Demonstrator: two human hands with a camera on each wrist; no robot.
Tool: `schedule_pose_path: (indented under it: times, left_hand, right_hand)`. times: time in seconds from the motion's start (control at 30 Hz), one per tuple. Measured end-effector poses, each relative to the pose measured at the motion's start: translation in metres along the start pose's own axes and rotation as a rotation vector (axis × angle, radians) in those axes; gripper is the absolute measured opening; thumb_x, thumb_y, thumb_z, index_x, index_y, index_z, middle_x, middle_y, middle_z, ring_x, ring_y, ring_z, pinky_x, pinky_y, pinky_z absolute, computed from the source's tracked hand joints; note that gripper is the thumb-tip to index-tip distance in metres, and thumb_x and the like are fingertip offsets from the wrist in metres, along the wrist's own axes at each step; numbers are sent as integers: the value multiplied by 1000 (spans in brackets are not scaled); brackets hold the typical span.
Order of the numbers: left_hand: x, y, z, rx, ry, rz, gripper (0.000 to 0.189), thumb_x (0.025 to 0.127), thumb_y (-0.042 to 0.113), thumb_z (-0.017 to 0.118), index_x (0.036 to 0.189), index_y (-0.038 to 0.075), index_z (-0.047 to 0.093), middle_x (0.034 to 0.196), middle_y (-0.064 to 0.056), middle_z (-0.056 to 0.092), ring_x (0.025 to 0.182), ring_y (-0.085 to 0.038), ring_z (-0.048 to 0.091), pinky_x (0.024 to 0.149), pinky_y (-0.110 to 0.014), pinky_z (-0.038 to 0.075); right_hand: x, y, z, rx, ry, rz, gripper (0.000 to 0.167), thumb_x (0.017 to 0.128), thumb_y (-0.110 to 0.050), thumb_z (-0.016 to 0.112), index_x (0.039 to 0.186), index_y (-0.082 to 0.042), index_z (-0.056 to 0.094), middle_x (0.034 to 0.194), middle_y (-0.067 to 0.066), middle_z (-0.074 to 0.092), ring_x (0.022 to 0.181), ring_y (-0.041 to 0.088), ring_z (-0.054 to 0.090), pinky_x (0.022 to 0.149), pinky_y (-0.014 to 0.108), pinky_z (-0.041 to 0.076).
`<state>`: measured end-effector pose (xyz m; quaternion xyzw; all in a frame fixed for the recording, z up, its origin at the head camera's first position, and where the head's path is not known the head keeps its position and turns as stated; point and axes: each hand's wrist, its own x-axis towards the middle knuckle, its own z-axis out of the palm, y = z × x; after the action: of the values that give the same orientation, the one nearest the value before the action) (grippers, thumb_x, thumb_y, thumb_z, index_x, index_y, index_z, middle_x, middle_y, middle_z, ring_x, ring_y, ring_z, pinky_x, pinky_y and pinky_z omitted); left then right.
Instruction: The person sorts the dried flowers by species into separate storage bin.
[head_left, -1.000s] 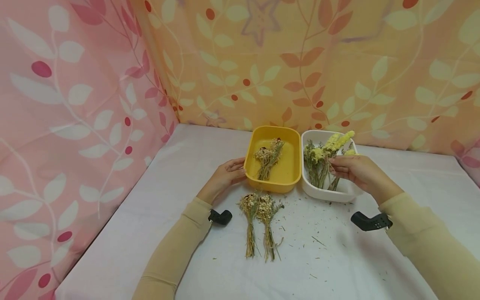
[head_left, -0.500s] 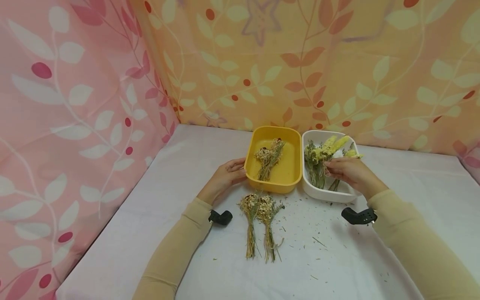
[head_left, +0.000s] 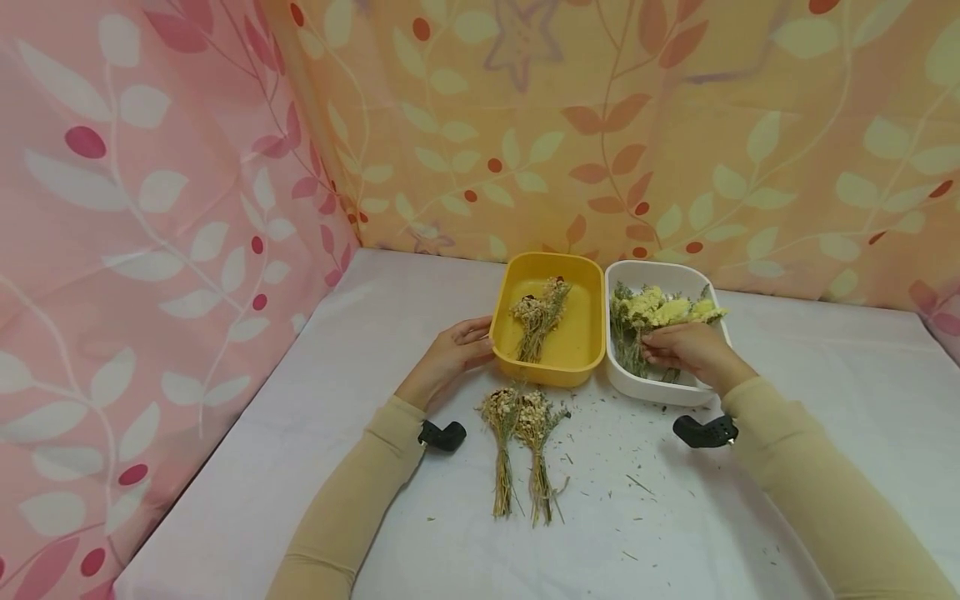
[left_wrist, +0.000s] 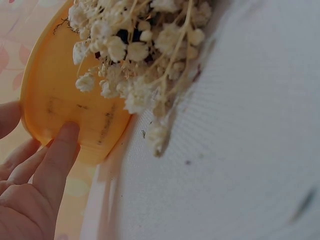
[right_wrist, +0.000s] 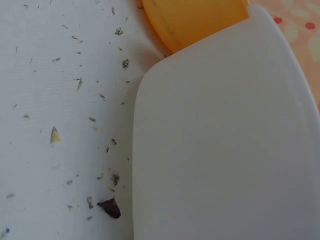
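Observation:
My right hand (head_left: 693,352) is inside the white bin (head_left: 660,390), pinching the stems of a bunch of yellow dried flowers (head_left: 670,312). Other yellow-topped bunches lie around it there. The right wrist view holds only the bin's outer wall (right_wrist: 225,130), so the fingers are hidden in it. My left hand (head_left: 450,357) rests against the left side of the yellow bin (head_left: 585,337). In the left wrist view a fairly straight finger (left_wrist: 57,155) touches that bin's wall, the thumb close to its rim. Cream dried-flower bunches (head_left: 536,321) lie inside the yellow bin.
Two cream dried-flower bunches, a left one (head_left: 501,450) and a right one (head_left: 537,458), lie side by side before the yellow bin. Bits of stem and leaf (head_left: 637,483) are scattered on the white tablecloth. Patterned cloth (head_left: 465,133) hangs behind the bins.
My right hand has moved left and lower into the white bin with the yellow flower bunch, whose upright heads now lie flatter among the others. The left hand has stayed in place.

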<state>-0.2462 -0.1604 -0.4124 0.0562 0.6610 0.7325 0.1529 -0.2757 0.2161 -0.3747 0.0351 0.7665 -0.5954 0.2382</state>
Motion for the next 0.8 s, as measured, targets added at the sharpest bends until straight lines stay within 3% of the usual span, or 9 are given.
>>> schedule_pose_path:
  times: [0.13,0.4,0.5,0.67,0.8]
  left_hand:
    - [1,-1,0,11,2,0,56,100,4,57,152,2,37,154,-19,43,138,-38,48,109,-40,51]
    - [1,-1,0,19,-3,10,55,101,3,55,152,0,36,155,-20,42,138,-39,47,108,-38,52]
    - [0,0,0,22,-8,16,55,101,2,54,152,-1,35,155,-21,41,139,-39,46,108,-39,51]
    - [-1,1,1,22,0,9,55,100,2,54,152,0,36,156,-19,41,138,-39,47,110,-41,50]
    - [0,2,2,16,3,-2,55,100,2,55,152,2,37,156,-17,41,139,-37,46,112,-44,48]
  right_hand:
    - [-1,0,2,10,18,5,14,101,-11,56,107,-5,68,77,-9,72,75,2,69,77,19,62]
    - [-11,-3,3,53,48,33,12,99,-13,61,93,-13,72,77,-6,74,75,5,72,80,22,63]
    - [-18,-4,3,50,56,42,12,98,-16,63,103,-8,70,80,-6,75,77,6,73,82,23,63]
    - [-32,-7,5,-36,71,-40,45,99,-24,63,132,7,58,84,-10,76,82,4,74,85,25,62]
    - [-47,-10,14,-89,68,-116,57,100,-27,61,139,12,49,89,-14,75,86,1,73,87,25,62]
